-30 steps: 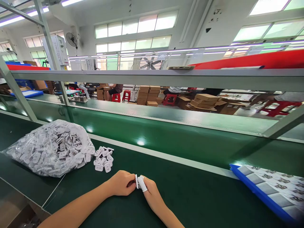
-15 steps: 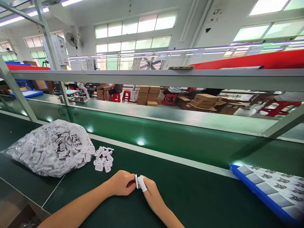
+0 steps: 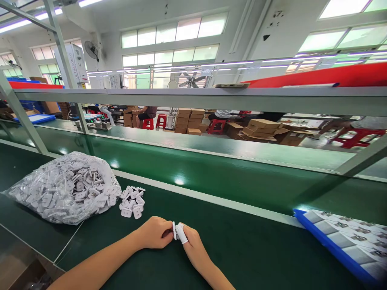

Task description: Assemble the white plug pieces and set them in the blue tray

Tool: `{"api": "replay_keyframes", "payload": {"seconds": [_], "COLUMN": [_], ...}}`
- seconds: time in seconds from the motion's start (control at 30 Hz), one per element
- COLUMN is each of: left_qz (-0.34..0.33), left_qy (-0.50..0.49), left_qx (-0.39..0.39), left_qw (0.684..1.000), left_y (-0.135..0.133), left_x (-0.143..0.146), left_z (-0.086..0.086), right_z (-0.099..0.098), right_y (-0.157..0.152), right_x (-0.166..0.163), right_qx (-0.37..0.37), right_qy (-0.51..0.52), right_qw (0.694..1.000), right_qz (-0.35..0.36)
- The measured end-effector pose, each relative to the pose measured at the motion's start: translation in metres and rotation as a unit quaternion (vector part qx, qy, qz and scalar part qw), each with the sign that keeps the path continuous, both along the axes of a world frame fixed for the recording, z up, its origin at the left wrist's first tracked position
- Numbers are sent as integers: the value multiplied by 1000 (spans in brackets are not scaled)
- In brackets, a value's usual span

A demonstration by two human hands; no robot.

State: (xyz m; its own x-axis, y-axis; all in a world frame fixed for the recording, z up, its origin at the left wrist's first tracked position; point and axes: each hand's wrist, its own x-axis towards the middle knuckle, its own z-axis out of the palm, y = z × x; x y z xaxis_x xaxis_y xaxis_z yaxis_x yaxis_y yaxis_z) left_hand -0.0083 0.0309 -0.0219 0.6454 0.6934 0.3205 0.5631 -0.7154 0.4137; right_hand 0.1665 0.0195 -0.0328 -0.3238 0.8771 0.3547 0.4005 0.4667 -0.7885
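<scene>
My left hand (image 3: 156,233) pinches a small white plastic plate (image 3: 174,230) by one side, edge-on to me, above the green work surface. Close against its other side is my right hand (image 3: 193,246), with white finger cots (image 3: 182,233) on the thumb and a fingertip. The right fingers are closed at the plate; whether something else sits between them is hidden. Left of my hands lies a loose pile of white plastic plates (image 3: 132,201) with slots, some showing metal pins. Beside that pile a clear plastic bag (image 3: 65,189) bulges with many like them.
At the right, a blue tray (image 3: 332,247) holds rows of white blocks with metal parts. A grey shelf beam (image 3: 193,96) crosses in front, with red material (image 3: 326,76) on top. Further back are red stools (image 3: 215,126), cartons (image 3: 260,128) and seated people.
The view has shifted very slightly. Both hands keep the same hold on the white plate, and the pile and bag have not moved.
</scene>
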Motion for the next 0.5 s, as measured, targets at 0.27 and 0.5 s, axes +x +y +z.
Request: {"api": "replay_keyframes", "payload": {"seconds": [0.27, 0.5], "left_qz": [-2, -3], "left_qy": [2, -1], "left_qx": [2, 5], "left_qw": [1000, 1000], "left_y": [2, 1], "left_x": [0, 0], "left_z": [-3, -3], "right_z": [-2, -4], "right_y": [0, 1], "right_x": [1, 1], "right_qx": [-4, 3], "right_qy": [7, 5], "right_qw": [1000, 1000], "right_qz": [0, 5]}}
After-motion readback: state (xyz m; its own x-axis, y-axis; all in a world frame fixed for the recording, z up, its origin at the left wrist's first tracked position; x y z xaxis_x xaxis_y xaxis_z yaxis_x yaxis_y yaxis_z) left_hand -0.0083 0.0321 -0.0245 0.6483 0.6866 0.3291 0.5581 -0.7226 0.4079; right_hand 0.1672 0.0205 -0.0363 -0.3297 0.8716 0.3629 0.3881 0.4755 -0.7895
